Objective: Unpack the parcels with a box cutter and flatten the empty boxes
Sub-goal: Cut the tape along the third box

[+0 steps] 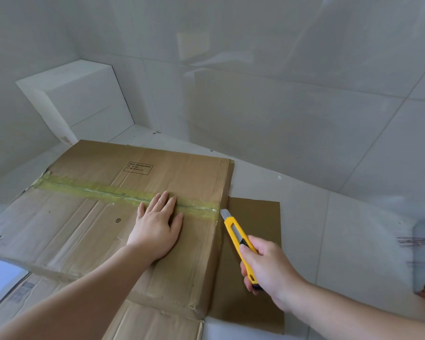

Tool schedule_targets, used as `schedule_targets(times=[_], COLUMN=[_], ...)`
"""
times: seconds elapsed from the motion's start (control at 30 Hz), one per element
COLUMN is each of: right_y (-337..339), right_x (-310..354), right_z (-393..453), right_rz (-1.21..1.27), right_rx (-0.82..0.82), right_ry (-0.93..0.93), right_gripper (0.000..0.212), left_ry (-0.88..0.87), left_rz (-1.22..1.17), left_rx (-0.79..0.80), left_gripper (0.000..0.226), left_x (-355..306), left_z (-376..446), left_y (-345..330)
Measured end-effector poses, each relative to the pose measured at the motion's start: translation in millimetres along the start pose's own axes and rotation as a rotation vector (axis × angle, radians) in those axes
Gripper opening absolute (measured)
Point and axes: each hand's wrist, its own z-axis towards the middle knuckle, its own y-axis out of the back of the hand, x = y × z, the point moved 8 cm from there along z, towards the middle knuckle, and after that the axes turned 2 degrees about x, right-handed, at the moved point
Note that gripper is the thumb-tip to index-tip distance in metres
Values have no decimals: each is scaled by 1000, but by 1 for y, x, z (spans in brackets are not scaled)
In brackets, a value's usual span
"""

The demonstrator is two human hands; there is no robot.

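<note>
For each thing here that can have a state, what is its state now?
cardboard box: closed, top seam taped.
tape strip: intact along the seam.
box cutter: blade out, tip at the tape's right end.
left hand: flat, pressing the box top.
right hand: grips the cutter handle.
flat cardboard: lying under the box.

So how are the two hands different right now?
The left hand lies flat with straight fingers, pressing on top of the cardboard box, right over the tape. The right hand is curled around the yellow box cutter, off the box's right side, with the blade tip near the tape's end. Both hands are bare and reach forward from the person.
</note>
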Motion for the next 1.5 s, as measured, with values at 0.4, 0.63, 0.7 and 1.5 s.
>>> schedule_targets(times=[0.4,0.63,0.7,1.5], right_y=[-13,-16,-16,34], right_x=[-4,-15,-18,-6], right_z=[-20,-30,-34,1], right_rz=[84,2,-3,-564], right_rx=[8,51,73,-138], right_ry=[-46,-50,-65,311], right_gripper=[24,20,20,17], left_ry=[0,-16,-16,-182], left_rz=[22,31,33,347], left_rx=[15,22,32,343], left_gripper=[57,57,57,30], left_x=[2,1,1,-97], left_z=[1,1,1,-23], left_y=[-3,-3,-4,2])
